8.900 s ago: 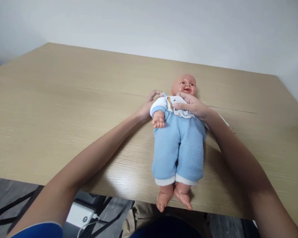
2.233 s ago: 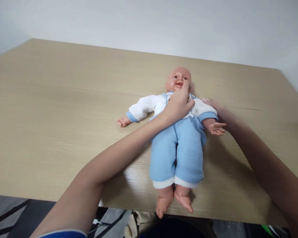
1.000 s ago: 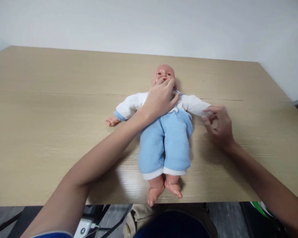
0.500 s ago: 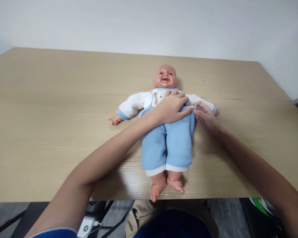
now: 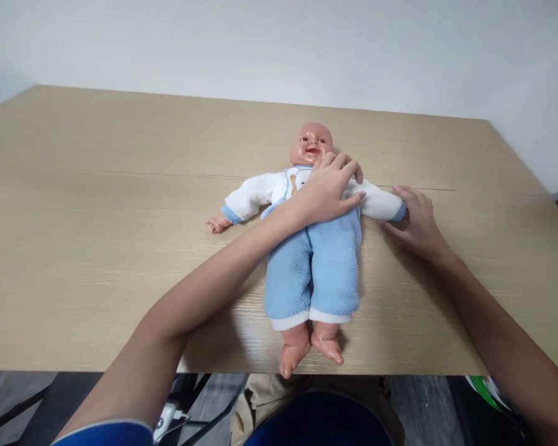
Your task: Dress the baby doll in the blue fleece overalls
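A baby doll (image 5: 314,272) in a white top and light blue fleece trousers lies on its back on a wooden table (image 5: 97,204), head away from me, bare feet at the near edge. My left hand (image 5: 328,189) rests flat on the doll's chest, fingers spread toward its far shoulder. My right hand (image 5: 413,220) is around the end of the doll's white sleeve on the right side, covering the doll's hand. The doll's other arm stretches out to the left, its small hand on the table.
The pale wall rises behind the table's far edge. Below the near edge I see my lap, black table legs, a white device with a cable at the lower left, and something green at the lower right.
My right hand slid from the doll's waist out to the cuff of its right sleeve. My left hand shifted slightly up the chest. The doll stayed in place.
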Motion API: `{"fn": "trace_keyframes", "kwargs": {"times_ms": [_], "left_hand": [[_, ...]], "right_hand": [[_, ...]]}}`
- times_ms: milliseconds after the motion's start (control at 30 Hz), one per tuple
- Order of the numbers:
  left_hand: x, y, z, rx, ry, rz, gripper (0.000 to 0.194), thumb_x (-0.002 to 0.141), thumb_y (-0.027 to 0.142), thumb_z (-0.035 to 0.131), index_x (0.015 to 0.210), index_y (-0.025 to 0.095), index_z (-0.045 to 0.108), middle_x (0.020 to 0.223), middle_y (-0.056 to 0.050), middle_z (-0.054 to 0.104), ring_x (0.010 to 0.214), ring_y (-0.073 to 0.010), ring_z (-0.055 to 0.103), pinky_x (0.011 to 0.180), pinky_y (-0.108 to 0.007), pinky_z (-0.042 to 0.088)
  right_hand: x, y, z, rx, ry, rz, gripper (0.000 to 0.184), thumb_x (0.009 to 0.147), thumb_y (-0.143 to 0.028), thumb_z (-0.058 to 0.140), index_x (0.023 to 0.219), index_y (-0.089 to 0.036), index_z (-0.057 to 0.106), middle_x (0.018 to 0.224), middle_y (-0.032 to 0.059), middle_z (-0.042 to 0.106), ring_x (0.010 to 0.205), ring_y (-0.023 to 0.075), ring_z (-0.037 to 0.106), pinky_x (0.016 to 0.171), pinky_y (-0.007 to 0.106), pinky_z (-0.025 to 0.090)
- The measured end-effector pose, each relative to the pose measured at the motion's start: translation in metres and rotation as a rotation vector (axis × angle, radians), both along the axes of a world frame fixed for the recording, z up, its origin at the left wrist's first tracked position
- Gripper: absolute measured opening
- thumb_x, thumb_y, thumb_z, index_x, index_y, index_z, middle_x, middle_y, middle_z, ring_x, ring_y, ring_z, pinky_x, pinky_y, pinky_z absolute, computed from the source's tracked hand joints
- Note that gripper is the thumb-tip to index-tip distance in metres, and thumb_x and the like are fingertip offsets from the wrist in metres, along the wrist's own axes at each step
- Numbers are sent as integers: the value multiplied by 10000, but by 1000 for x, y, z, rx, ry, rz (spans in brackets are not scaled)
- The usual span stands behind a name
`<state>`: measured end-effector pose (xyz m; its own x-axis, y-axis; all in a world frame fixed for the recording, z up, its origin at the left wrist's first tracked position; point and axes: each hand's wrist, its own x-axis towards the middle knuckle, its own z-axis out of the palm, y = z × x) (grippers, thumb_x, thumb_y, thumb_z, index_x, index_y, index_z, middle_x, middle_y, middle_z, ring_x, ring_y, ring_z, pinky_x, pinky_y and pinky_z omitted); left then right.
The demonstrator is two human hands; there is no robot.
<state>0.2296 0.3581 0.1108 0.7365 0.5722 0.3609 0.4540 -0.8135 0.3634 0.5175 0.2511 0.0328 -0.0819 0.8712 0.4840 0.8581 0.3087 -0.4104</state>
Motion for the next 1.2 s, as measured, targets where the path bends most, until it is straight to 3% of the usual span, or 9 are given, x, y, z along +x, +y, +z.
{"fn": "trace_keyframes", "kwargs": {"times_ms": [167, 300, 467, 700, 833, 967, 1100, 1200], "left_hand": [[15, 20, -1, 41, 179, -88, 584, 982, 475, 774, 1443, 140, 648, 1523, -243, 675, 1438, -445, 573, 1241, -588, 423], [27, 29, -2, -57, 283, -127, 797, 908, 555, 842, 1533, 118, 609, 1537, -243, 695, 1414, -444, 602, 1192, -556, 445], [31, 28, -5, -51, 367, -59, 707, 880, 484, 827, 1458, 105, 679, 1475, -253, 751, 1402, -468, 624, 1206, -587, 415], [24, 27, -10, -18, 215, -86, 629, 886, 418, 739, 1446, 138, 673, 1426, -214, 783, 1316, -435, 659, 1136, -559, 458], [21, 22, -6, 33, 97, -149, 669, 882, 414, 743, 1499, 169, 661, 1446, -189, 772, 1342, -422, 631, 1113, -526, 474], [17, 20, -4, 42, 44, -224, 580, 977, 483, 677, 1477, 190, 694, 1411, -185, 779, 1313, -402, 675, 1113, -510, 480], [8, 24, -8, -39, -67, -218, 588, 1003, 521, 637, 1480, 180, 678, 1359, -190, 793, 1247, -383, 727, 1103, -505, 529], [-1, 26, -13, -96, -235, -166, 579, 1000, 541, 626, 1452, 182, 675, 1360, -183, 791, 1237, -360, 741, 1108, -489, 559]], "right_hand": [[7, 1, 1, -91, 174, 11, 506, 950, -656, 860, 1260, -268, 760, 1255, 163, 829, 1131, 402, 771, 1018, 599, 610], [-4, -7, 16, -9, 279, -46, 589, 844, -700, 959, 1202, -271, 773, 1190, 125, 840, 1068, 376, 796, 960, 566, 647], [-25, -17, 23, 18, 407, -29, 601, 828, -688, 972, 1211, -267, 779, 1183, 110, 834, 1040, 339, 811, 917, 514, 690], [-42, -16, 21, -18, 693, 67, 599, 867, -682, 947, 1276, -300, 733, 1331, 100, 826, 1232, 339, 817, 1077, 527, 696], [-48, -14, 21, -28, 734, 58, 569, 915, -704, 895, 1292, -326, 698, 1452, 99, 789, 1372, 358, 769, 1179, 578, 657], [-56, -18, 22, -67, 735, 75, 626, 938, -718, 862, 1391, -342, 648, 1578, 115, 716, 1455, 360, 713, 1174, 556, 660], [-61, -22, 18, -117, 788, 99, 916, 881, -667, 937, 1627, -403, 477, 1673, 126, 606, 1320, 314, 746, 1036, 490, 719], [-64, -25, 6, -257, 817, 122, 945, 890, -624, 947, 1673, -421, 459, 1620, 109, 634, 1270, 277, 741, 1056, 468, 712]]}}
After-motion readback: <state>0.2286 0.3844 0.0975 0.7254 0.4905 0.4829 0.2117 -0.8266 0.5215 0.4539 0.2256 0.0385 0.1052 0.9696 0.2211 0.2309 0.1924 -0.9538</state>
